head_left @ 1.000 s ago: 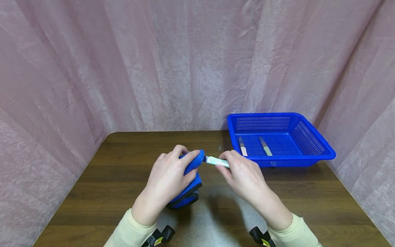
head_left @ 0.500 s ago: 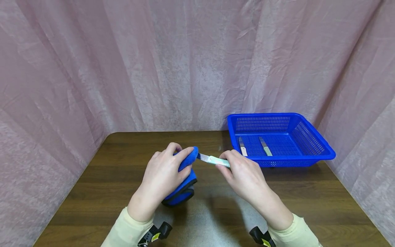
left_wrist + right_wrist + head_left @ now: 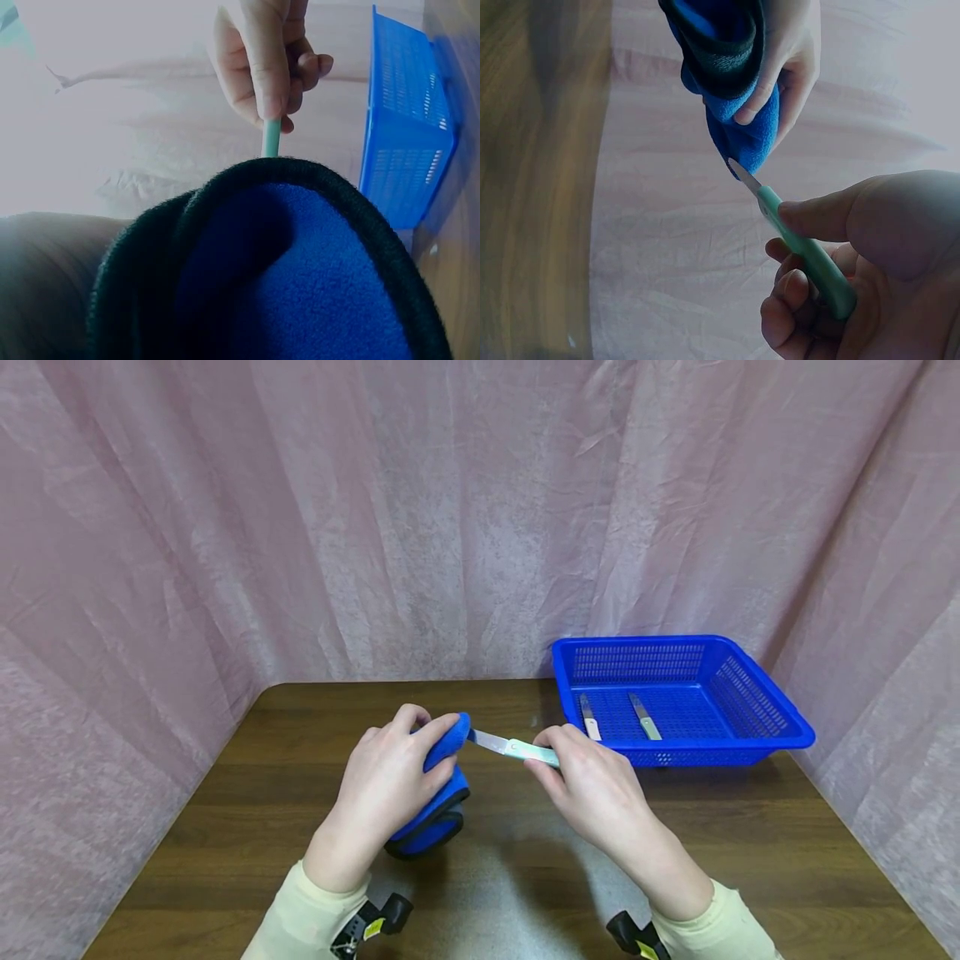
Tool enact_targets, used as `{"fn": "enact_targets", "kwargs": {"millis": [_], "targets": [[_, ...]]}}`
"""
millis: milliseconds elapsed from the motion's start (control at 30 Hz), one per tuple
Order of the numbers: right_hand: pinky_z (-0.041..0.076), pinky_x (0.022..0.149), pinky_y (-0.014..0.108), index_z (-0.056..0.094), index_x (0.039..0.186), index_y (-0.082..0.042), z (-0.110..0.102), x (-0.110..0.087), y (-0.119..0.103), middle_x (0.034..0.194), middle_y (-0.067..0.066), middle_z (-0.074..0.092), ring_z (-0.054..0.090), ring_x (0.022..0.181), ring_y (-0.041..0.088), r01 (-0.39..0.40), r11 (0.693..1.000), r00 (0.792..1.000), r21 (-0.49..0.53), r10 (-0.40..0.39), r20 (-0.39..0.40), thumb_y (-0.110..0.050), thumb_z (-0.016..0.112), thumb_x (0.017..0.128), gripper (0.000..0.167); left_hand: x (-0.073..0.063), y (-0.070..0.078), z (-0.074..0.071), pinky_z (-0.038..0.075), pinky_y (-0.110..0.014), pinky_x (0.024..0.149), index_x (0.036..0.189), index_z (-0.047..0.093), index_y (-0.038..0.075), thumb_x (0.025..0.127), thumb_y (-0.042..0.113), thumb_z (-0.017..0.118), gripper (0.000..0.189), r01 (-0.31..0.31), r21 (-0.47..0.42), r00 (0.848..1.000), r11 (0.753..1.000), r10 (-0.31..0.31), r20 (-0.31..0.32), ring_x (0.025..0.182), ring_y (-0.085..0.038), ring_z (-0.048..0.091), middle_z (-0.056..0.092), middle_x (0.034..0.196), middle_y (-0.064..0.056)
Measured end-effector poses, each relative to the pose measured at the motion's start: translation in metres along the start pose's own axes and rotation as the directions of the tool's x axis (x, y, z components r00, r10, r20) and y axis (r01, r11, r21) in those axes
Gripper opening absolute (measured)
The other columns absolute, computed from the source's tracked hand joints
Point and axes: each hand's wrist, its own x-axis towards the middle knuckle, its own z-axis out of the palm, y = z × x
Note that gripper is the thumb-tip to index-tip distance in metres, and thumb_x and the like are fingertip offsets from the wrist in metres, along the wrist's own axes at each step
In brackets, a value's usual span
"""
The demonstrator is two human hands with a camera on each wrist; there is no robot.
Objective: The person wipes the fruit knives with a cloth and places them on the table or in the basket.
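Note:
My right hand (image 3: 600, 785) grips the pale green handle of a small folding knife (image 3: 531, 752), its blade out and pointing left. In my left hand (image 3: 390, 777) is a folded blue cloth (image 3: 438, 802) with black edging, pinched between thumb and fingers. The blade's tip meets the end of the cloth, seen closer in the right wrist view, where the knife (image 3: 810, 255) slants up to the cloth (image 3: 742, 131). Dark-edged folds of the cloth (image 3: 315, 262) fill the lower part of the left wrist view and hide the blade there.
A blue plastic basket (image 3: 682, 745) stands at the back right of the wooden table (image 3: 247, 793). Inside lie a white-handled knife (image 3: 591, 727) and a green-handled knife (image 3: 647, 725), blades out. Pink curtains (image 3: 450, 527) hang behind the table.
My left hand has slid leftward with the cloth, baring more of the blade. The right hand holds the knife in the same spot.

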Motion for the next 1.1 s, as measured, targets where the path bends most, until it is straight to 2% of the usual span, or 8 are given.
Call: {"fn": "enact_targets", "kwargs": {"millis": [400,667,833,1100], "targets": [[0.046,0.058,0.036,0.074,0.106,-0.014,0.0,0.0,0.001,0.086,-0.007,0.059,0.053,0.068,0.013,0.002,1.0,1.0,0.003,-0.001,-0.016,-0.025,0.083,0.101,0.014,0.0,-0.007,-0.001,0.058,-0.051,0.076,0.142,0.077,0.021,0.095,0.026,0.084,0.048,0.03,0.006,1.0,1.0,-0.03,0.005,0.084,-0.03,0.072,0.069,0.118,-0.012],[0.046,0.058,0.035,0.074,0.106,-0.015,-0.001,0.0,0.001,0.085,-0.007,0.058,0.052,0.068,0.012,-0.006,1.0,1.0,0.008,0.006,-0.011,-0.025,0.082,0.102,0.013,0.001,-0.008,-0.003,0.058,-0.051,0.075,0.142,0.077,0.021,0.095,0.026,0.084,0.048,0.018,0.01,1.0,1.0,-0.018,-0.019,0.082,-0.03,0.072,0.069,0.117,-0.013],[0.047,0.058,0.035,0.074,0.106,-0.014,-0.001,0.0,0.001,0.086,-0.007,0.06,0.054,0.068,0.012,0.006,1.0,1.0,-0.002,-0.006,-0.018,-0.025,0.083,0.101,0.014,0.001,-0.003,-0.004,0.058,-0.05,0.076,0.141,0.077,0.021,0.094,0.025,0.085,0.047,-0.012,0.008,0.999,1.0,0.012,-0.042,0.081,-0.029,0.072,0.069,0.117,-0.012],[0.046,0.056,0.034,0.074,0.107,-0.013,0.0,0.0,0.001,0.086,-0.006,0.061,0.054,0.068,0.012,0.0,1.0,1.0,-0.009,0.0,0.002,-0.024,0.084,0.1,0.016,-0.001,0.012,-0.001,0.057,-0.048,0.076,0.138,0.079,0.02,0.091,0.023,0.087,0.048,-0.093,0.008,0.993,0.996,0.093,-0.073,0.08,-0.027,0.071,0.069,0.115,-0.01]]}}
